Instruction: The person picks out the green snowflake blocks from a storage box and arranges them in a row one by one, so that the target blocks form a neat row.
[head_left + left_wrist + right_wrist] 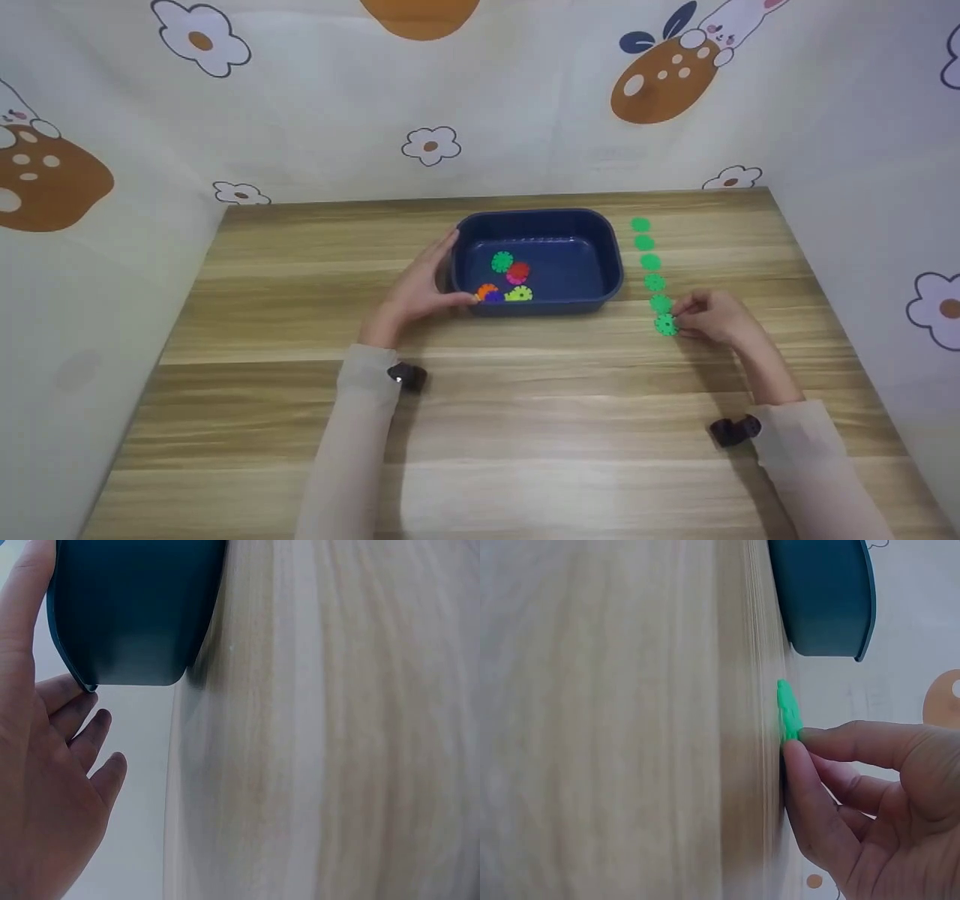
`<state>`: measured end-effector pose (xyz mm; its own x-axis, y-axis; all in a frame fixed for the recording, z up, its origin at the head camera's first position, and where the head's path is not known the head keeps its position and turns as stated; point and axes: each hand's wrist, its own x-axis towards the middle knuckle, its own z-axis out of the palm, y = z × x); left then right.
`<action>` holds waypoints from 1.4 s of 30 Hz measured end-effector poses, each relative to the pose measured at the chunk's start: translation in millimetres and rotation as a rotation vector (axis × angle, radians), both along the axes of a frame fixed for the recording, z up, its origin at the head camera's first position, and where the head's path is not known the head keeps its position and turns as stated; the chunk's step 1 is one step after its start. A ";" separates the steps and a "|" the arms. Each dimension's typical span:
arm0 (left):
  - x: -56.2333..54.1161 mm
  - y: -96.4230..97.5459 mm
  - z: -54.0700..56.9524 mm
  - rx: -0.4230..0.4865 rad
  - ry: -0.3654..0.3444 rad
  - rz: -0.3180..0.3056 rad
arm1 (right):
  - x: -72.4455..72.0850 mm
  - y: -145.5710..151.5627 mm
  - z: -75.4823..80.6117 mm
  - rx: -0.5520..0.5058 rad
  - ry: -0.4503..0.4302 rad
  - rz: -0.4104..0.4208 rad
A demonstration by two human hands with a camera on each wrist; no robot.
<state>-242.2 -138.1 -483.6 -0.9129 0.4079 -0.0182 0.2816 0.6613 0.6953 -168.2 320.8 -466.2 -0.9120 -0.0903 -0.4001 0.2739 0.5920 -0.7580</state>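
Observation:
A dark blue plastic basin point(540, 307) stands on the table. At its near left corner my left hand point(424, 289) holds the rim, thumb on the near edge and fingers along the left side. In the left wrist view the fingertips point(116, 765) show just beyond the basin's edge. To the right of the basin, several green notched discs point(650, 262) form a column running toward me. My right hand point(716, 319) pinches the nearest green disc point(665, 325) between thumb and forefinger, low over the wood. The right wrist view shows this disc point(788, 711) tilted at the fingertips.
Inside the basin lie a green disc point(502, 262), a red disc point(519, 270) over a pink one, and orange, purple and yellow discs point(521, 293) along the near wall. A patterned cloth point(517, 90) hangs behind the wooden table point(525, 420) and along its sides.

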 end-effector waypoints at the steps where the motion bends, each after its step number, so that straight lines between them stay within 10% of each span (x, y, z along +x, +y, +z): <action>1: -0.1 0.1 -0.1 0.000 0.000 0.000 | -0.1 -0.2 0.4 0.004 0.002 0.001; 25: 0.1 0.8 0.2 0.027 -0.005 0.001 | 2.0 -5.2 0.0 0.216 0.145 0.040; 42: 0.4 0.6 0.2 0.025 -0.002 0.000 | -15.4 -33.0 39.0 -0.040 0.269 -0.075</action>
<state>-241.8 -137.5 -483.3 -0.9128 0.4084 -0.0099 0.2803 0.6438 0.7120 -183.6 287.8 -427.3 -0.9897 -0.0295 -0.1398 0.1013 0.5455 -0.8320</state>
